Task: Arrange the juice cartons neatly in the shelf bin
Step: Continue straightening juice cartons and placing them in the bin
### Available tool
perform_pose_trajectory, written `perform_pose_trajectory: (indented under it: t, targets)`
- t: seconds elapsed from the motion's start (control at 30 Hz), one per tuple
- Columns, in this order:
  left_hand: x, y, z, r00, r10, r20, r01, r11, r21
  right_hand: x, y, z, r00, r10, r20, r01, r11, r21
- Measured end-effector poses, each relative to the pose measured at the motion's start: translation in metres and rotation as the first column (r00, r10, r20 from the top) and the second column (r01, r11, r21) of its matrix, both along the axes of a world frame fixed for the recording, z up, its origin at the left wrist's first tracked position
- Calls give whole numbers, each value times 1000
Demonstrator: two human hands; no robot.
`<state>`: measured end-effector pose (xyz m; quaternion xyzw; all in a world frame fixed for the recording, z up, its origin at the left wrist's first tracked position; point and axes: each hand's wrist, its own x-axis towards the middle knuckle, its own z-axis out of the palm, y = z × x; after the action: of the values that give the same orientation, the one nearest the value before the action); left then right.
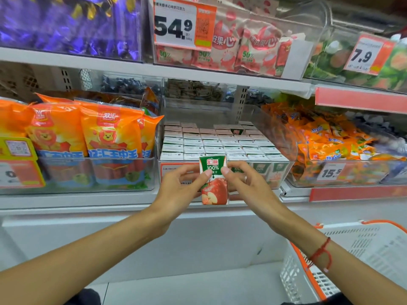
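Observation:
A small apple juice carton [214, 190], green and white on top with a red apple below, is upright in front of the clear shelf bin [284, 170]. My left hand [182, 190] pinches its left side and my right hand [246, 183] pinches its right side, thumbs on the front face. Inside the bin stand several rows of the same cartons [220, 144], tops up and packed tight. One carton [236, 131] near the back sits higher than the others and shows its green face.
Orange sausage packs [88, 137] fill the bin to the left, and orange snack bags [326, 139] the bin to the right. A white basket with orange trim [343, 260] sits low at the right. Shelves with price tags run above.

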<state>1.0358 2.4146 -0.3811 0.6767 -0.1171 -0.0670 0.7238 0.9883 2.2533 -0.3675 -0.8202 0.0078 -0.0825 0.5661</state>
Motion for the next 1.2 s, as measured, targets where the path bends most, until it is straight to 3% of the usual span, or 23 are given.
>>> perform_pose_trajectory:
  t: [0.1,0.23,0.37,0.5,0.73,0.87,0.97,1.1,1.2]
  targets:
    - [3,2,5,997,-8,-72,1,995,-95,-1,-4,0,994,101,-37,-100,994,33]
    - [5,7,8,995,-39,-92,32,996,-83,-1,-1,-2,997,44,56,-45,999,14]
    - [5,6,5,1000,16,-10,-15,999,39,-2,2,-2,983,7,181,23,986,-163]
    - [5,8,5,1000,19,10,-20,998,62,-7,5,-2,971,65,232,-11,974,-228]
    - [1,14,14,976,-195,-99,190,980,-50,-9,-5,9,994,40,106,-47,997,64]
    - [0,12,15,975,-192,-109,185,980,-72,-11,-7,8,996,36,79,-42,996,84]
    - [3,10,14,979,-195,-66,193,980,-40,-11,-8,7,999,36,15,-37,998,58]
    - [4,11,14,967,-247,69,249,968,-23,-12,-8,7,975,182,-128,-168,979,116]
    - [1,10,15,963,-232,137,236,972,-15,-13,-5,4,981,170,-94,-158,980,120]
